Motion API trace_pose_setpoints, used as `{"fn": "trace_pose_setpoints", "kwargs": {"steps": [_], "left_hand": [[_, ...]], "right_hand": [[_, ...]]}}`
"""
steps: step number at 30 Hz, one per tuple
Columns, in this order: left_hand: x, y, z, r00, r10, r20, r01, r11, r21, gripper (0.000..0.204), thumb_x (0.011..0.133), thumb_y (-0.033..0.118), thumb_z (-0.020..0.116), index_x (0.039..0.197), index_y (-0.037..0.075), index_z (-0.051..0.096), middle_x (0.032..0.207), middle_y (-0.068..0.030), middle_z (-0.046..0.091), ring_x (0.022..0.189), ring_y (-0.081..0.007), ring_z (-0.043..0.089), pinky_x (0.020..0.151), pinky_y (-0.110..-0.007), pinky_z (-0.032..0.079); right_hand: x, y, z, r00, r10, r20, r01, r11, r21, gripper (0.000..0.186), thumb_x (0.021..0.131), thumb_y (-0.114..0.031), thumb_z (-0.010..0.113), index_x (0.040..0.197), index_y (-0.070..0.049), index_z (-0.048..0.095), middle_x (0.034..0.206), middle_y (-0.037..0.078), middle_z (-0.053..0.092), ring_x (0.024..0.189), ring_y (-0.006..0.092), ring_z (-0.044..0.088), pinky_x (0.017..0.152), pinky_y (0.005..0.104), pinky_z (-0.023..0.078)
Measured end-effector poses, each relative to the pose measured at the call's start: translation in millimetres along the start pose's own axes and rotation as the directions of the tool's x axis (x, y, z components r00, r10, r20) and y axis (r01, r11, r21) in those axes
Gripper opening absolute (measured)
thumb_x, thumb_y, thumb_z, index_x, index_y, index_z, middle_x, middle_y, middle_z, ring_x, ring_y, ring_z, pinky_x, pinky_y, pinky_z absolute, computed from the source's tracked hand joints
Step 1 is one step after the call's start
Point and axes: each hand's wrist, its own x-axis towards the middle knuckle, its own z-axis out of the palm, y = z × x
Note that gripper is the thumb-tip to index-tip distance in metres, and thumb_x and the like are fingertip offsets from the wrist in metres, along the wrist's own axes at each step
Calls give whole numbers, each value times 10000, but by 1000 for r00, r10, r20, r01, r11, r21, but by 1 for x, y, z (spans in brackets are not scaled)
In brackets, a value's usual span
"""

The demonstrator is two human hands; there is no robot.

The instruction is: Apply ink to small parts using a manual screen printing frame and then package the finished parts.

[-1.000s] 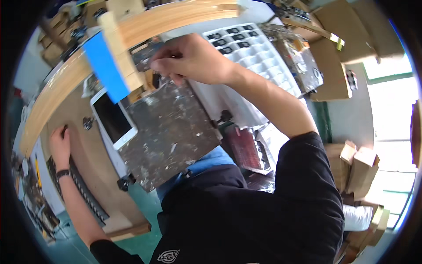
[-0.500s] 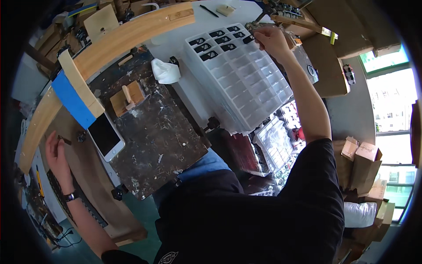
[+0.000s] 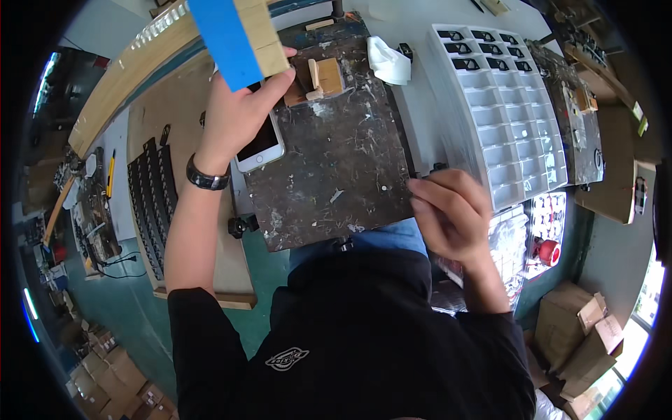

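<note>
My left hand (image 3: pixel 238 112) grips a pale wooden piece (image 3: pixel 259 38) with blue tape (image 3: pixel 220 38), raised over the dark scuffed work board (image 3: pixel 329 182). Below that hand lies a white phone (image 3: pixel 262 154), partly hidden. Beside it is a small wood block (image 3: pixel 329 75) with a stick (image 3: pixel 313 78). A white crumpled tissue (image 3: pixel 385 66) rests behind the board's right side. At that board's right edge my right hand (image 3: pixel 448 213) has closed, curled fingers; anything inside is too hidden to make out.
A clear compartment organizer (image 3: pixel 525 147), with several black pieces in its top rows, stands at right. A long curved timber (image 3: pixel 119 84) crosses the upper left, above a brown panel with dark strips (image 3: pixel 150 203). Cardboard boxes (image 3: pixel 567 329) sit at lower right.
My left hand has moved up from the brown panel onto the blue-taped piece. My right hand has come down from the organizer to the board's right edge. The view has shifted.
</note>
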Motion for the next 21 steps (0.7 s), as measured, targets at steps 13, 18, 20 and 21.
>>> {"fn": "trace_pose_setpoints", "kwargs": {"steps": [13, 18, 20, 21], "left_hand": [[16, -1, 14, 988, 124, 92, -150, 912, 383, 351, 997, 172, 757, 1340, 99, 751, 1222, -66, 709, 1174, -225, 633, 1049, -363, 482], [0, 12, 13, 962, 274, 5, -260, 905, 338, 476, 983, 188, 778, 1439, 93, 679, 1293, -97, 699, 1203, -243, 636, 1073, -374, 488], [-18, 15, 4, 966, 252, 54, -258, 932, 255, 531, 974, 164, 777, 1475, 67, 631, 1339, -138, 684, 1190, -257, 653, 1082, -380, 498], [-29, 15, -3, 963, 260, 67, -269, 936, 226, 550, 971, 156, 777, 1488, 59, 616, 1354, -152, 680, 1185, -261, 658, 1085, -383, 501]], "right_hand": [[-11, 19, 42, 880, 475, 13, -430, 783, 449, 165, 939, 73, 680, 1072, 35, 771, 916, 78, 667, 696, 136, 507, 649, 256, 410], [-4, 9, 42, 852, 523, 25, -485, 771, 414, 177, 941, 79, 664, 1074, 35, 772, 918, 79, 669, 695, 138, 505, 646, 257, 408], [0, 1, 29, 839, 544, 16, -502, 763, 408, 168, 929, 68, 668, 1056, 35, 773, 895, 78, 671, 689, 134, 510, 634, 254, 408], [2, -4, 17, 847, 531, 18, -489, 766, 417, 168, 929, 68, 668, 1056, 35, 773, 895, 78, 671, 689, 134, 510, 634, 254, 408]]}}
